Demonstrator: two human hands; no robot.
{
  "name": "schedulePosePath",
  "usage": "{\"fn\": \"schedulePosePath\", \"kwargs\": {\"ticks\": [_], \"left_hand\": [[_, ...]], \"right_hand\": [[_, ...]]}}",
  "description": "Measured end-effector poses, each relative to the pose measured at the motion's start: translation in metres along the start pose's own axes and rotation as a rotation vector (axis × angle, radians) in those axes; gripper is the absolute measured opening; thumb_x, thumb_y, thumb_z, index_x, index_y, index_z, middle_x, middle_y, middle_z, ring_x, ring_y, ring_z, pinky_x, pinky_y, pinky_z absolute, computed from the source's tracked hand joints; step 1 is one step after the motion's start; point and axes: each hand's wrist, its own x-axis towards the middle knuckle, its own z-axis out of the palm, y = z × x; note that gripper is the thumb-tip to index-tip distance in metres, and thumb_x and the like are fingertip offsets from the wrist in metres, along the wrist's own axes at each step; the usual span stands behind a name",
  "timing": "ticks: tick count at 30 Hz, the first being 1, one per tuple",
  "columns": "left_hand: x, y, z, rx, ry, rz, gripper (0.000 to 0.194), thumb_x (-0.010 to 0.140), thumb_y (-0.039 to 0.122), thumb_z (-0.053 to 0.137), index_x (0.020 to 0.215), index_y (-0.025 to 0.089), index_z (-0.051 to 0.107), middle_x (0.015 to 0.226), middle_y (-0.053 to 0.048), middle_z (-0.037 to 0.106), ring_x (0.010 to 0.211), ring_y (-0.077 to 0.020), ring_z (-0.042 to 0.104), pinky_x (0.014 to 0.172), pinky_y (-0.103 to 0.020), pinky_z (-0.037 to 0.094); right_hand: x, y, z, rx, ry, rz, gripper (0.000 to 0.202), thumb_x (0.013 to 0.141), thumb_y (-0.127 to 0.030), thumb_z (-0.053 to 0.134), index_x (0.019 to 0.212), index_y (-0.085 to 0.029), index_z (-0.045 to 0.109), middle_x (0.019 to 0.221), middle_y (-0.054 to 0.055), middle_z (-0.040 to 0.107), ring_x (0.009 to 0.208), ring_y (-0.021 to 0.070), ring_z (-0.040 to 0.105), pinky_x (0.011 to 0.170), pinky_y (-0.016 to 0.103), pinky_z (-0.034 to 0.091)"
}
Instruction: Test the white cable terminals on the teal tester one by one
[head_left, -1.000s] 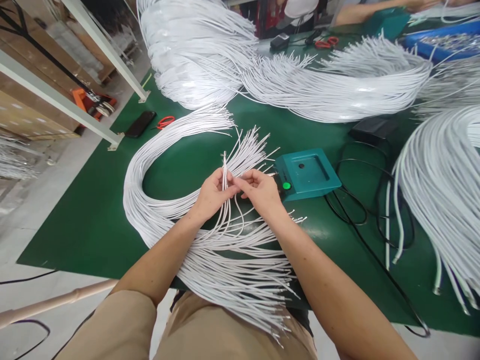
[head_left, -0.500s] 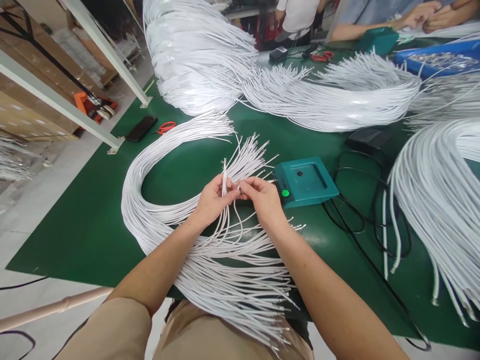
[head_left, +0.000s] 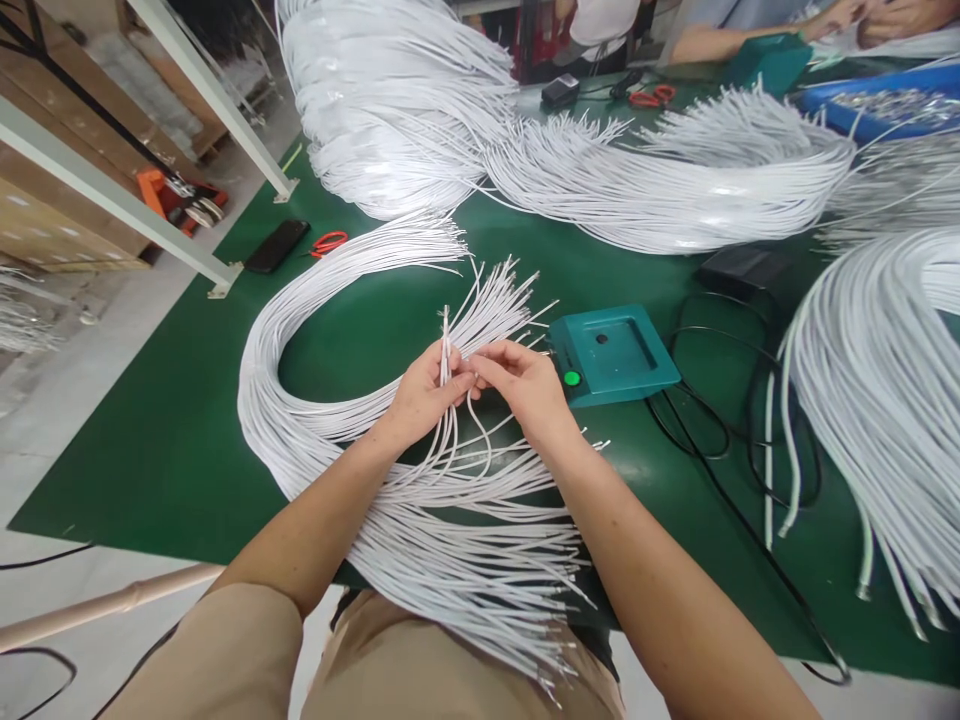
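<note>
As a green table (head_left: 150,440) is spreading beneath the work, a great heap of white cables (head_left: 390,110) is covering its far side, with a long bundle (head_left: 675,205) lying beside it to the right. Closer in, a curved bundle of white cables (head_left: 259,380) is looping around toward the person's body, its lower ends fanning out over the near edge. The cables are looking slim, smooth and flexible, their cut ends uneven and some tips appearing darker or metallic.

A teal box (head_left: 615,355) is sitting just to the right of the hands, a green button (head_left: 572,379) glowing at its corner. A phone (head_left: 277,246) and red-handled scissors (head_left: 328,243) are lying beyond the curved bundle. In front of the body, the left hand (head_left: 420,400) is closing on a small upright cluster of cables (head_left: 445,340) — thumb and fingers pressed around it — while the right hand (head_left: 532,390) is bringing its thumb and forefinger together beside the left fingertips.

Both hands are apparently working at the end of a single cable (head_left: 487,450), which is curving down below them; the fingers are hiding exactly what is being pinched. Such fine handling is calling for a light, precise grip — and a steady left hand.
</note>
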Motion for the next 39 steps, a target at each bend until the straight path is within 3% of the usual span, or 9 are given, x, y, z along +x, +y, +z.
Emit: {"fn": "schedulePosePath", "kwargs": {"ticks": [6,11,16,19,21,24,28,32,39], "left_hand": [[0.002,-0.011,-0.005,-0.143,-0.061,0.044,0.024,0.08,0.029,0.069,0.094,0.02,0.052,0.076,0.002,0.061,0.064,-0.0078,0.057,0.055,-0.019,0.04],[0.001,-0.01,-0.005,-0.186,-0.078,-0.012,0.041,0.079,0.03,0.07,0.118,0.023,0.059,0.082,0.0,0.059,0.07,-0.008,0.057,0.06,-0.019,0.044],[-0.001,-0.003,-0.004,-0.322,-0.075,-0.165,0.039,0.073,0.029,0.075,0.109,0.023,0.064,0.079,0.0,0.059,0.066,-0.0066,0.056,0.056,-0.017,0.042],[0.001,-0.002,-0.006,-0.407,-0.069,-0.233,0.042,0.07,0.027,0.077,0.109,0.022,0.064,0.08,-0.001,0.06,0.064,-0.0065,0.056,0.054,-0.017,0.042],[0.002,-0.003,-0.007,-0.394,-0.046,-0.23,0.043,0.068,0.027,0.078,0.109,0.02,0.064,0.08,-0.001,0.06,0.064,-0.0068,0.057,0.052,-0.016,0.041],[0.005,-0.007,-0.007,-0.261,-0.005,-0.168,0.044,0.07,0.028,0.077,0.11,0.018,0.062,0.077,-0.001,0.06,0.066,-0.0086,0.06,0.048,-0.016,0.038],[0.009,-0.013,-0.008,-0.018,0.028,-0.07,0.041,0.075,0.029,0.071,0.112,0.016,0.06,0.077,-0.001,0.062,0.068,-0.0113,0.064,0.048,-0.017,0.042],[0.012,-0.016,-0.007,0.07,0.054,-0.062,0.04,0.075,0.028,0.07,0.112,0.015,0.059,0.076,0.0,0.063,0.067,-0.0115,0.066,0.056,-0.019,0.049],[0.015,-0.021,-0.006,0.086,0.068,-0.069,0.038,0.074,0.027,0.071,0.108,0.014,0.059,0.075,0.002,0.061,0.068,-0.0127,0.068,0.061,-0.022,0.053]], "right_hand": [[0.001,0.003,-0.007,-0.022,0.032,-0.004,0.018,0.067,-0.033,0.075,0.07,-0.016,0.069,0.066,0.0,0.065,0.064,0.0129,0.058,0.072,0.031,0.049],[0.004,0.008,-0.01,-0.167,0.022,-0.057,0.017,0.074,-0.034,0.067,0.072,-0.017,0.066,0.07,0.001,0.065,0.068,0.0137,0.057,0.073,0.031,0.048],[0.0,0.012,-0.006,-0.773,0.111,-0.401,0.021,0.088,-0.025,0.048,0.071,-0.018,0.057,0.074,0.003,0.059,0.071,0.0151,0.051,0.07,0.029,0.041],[-0.002,0.012,-0.006,-1.213,0.083,-0.643,0.028,0.094,-0.02,0.036,0.076,-0.016,0.058,0.082,0.009,0.058,0.079,0.0196,0.049,0.076,0.032,0.038],[-0.001,0.01,-0.008,-1.392,0.034,-0.704,0.032,0.095,-0.02,0.033,0.078,-0.016,0.059,0.082,0.01,0.058,0.079,0.0206,0.048,0.076,0.032,0.037],[0.001,0.006,-0.016,-1.5,-0.018,-0.702,0.029,0.095,-0.02,0.035,0.084,-0.016,0.062,0.086,0.009,0.061,0.082,0.0212,0.049,0.076,0.032,0.035],[0.007,-0.002,-0.03,-1.653,0.046,-0.639,0.024,0.092,-0.017,0.04,0.101,-0.014,0.062,0.101,0.012,0.066,0.098,0.0265,0.051,0.093,0.04,0.03],[0.012,-0.005,-0.039,-1.726,-0.051,-0.538,0.02,0.085,-0.009,0.044,0.086,-0.014,0.064,0.08,0.009,0.068,0.086,0.0247,0.055,0.1,0.041,0.025],[0.019,-0.004,-0.039,-1.725,-0.059,-0.552,0.021,0.078,-0.005,0.047,0.082,-0.014,0.065,0.077,0.011,0.068,0.082,0.0247,0.051,0.089,0.039,0.031]]}}
